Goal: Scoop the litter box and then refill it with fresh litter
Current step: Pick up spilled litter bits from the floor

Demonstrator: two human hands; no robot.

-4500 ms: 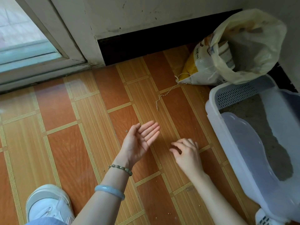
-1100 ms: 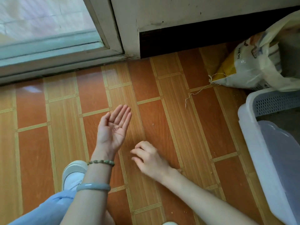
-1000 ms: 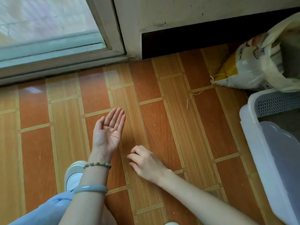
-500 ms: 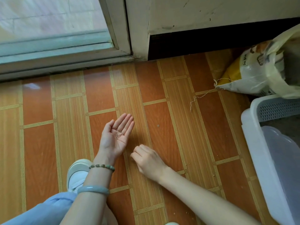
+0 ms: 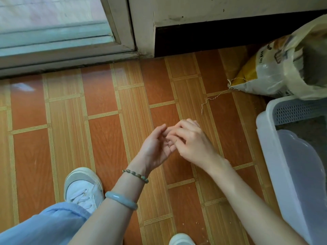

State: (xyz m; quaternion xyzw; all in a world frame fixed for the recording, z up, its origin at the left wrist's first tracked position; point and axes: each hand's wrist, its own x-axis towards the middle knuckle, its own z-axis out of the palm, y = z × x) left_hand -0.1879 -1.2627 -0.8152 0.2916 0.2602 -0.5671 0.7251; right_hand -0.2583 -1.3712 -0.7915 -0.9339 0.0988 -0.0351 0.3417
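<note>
The floor (image 5: 109, 138) of orange and tan wood-pattern tiles filled most of the view, running up to a window frame (image 5: 116, 32) and a pale wall (image 5: 212, 9) with a dark gap beneath it. At the right edge stood the litter box (image 5: 265, 138), a white plastic tub with a perforated grille at its far end and grey litter inside, partly under a translucent cover (image 5: 304, 174). Just behind it lay the litter bag (image 5: 265, 73), white and yellow, its mouth open and a loose thread trailing onto the tiles. A white shoe (image 5: 83, 188) and a blue trouser leg (image 5: 44, 227) sat at lower left. Over the bare floor, well left of the box, the 2 hands met. The left hand (image 5: 155, 147) was cupped palm-up and open, with a few small grains (image 5: 168, 144) in the palm. The right hand (image 5: 192, 142) curled palm-down, fingertips pinched together over that palm; whether they gripped a grain could not be told. A bead bracelet (image 5: 135, 175) and a pale bangle (image 5: 121, 199) circled the left wrist.
</note>
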